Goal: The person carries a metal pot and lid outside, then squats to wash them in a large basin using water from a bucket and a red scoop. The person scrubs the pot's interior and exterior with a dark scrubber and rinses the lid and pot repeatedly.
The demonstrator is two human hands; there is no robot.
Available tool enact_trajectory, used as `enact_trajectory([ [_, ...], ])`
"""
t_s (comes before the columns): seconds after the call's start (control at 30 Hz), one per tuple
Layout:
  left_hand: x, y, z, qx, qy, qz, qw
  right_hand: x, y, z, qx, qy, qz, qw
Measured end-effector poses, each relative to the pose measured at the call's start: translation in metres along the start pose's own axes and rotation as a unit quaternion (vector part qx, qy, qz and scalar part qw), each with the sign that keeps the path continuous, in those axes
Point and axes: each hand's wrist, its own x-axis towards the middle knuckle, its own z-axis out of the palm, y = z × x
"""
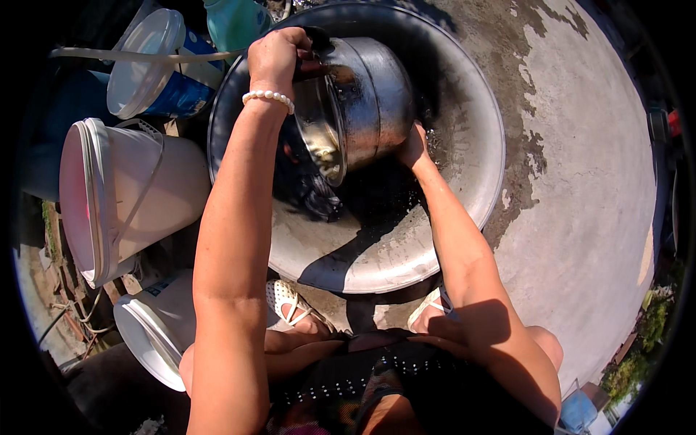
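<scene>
A steel pot [362,101] is tipped on its side over a wide metal basin [478,145], its mouth facing down and left. My left hand [275,54], with a pearl bracelet at the wrist, grips the pot's dark handle at the top rim. My right hand [413,148] presses against the pot's bottom from the right. Dark wet cloth [312,196] lies in the basin just under the pot's mouth. My forearms cast shadows across the basin floor.
White plastic buckets stand to the left: a large one [123,196], a lower one [156,326], and a blue-and-white one [156,69] at the back. A teal container [232,22] sits behind the basin. Bare concrete ground [580,181] spreads to the right. My sandalled feet [290,304] rest by the basin's rim.
</scene>
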Motion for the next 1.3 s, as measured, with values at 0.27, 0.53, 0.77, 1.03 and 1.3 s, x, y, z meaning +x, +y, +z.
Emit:
enact_trajectory([
  [0.27, 0.017, 0.011, -0.003, -0.033, 0.040, -0.058, 0.997, -0.085, -0.177, -0.067, 0.130, 0.216, -0.331, 0.909],
  [0.53, 0.021, 0.001, -0.006, -0.051, 0.028, 0.002, 0.998, -0.016, -0.182, -0.053, 0.078, 0.225, -0.331, 0.913],
  [0.77, 0.003, 0.005, 0.006, -0.061, 0.050, 0.016, 0.997, -0.010, -0.150, -0.050, 0.053, 0.289, -0.383, 0.876],
  [1.03, 0.002, 0.011, 0.006, -0.044, 0.088, -0.017, 0.995, -0.005, -0.146, -0.049, 0.078, 0.312, -0.326, 0.889],
  [1.3, 0.018, -0.007, -0.015, 0.011, 0.087, 0.017, 0.996, 0.026, -0.113, -0.054, 0.109, 0.214, -0.172, 0.955],
])
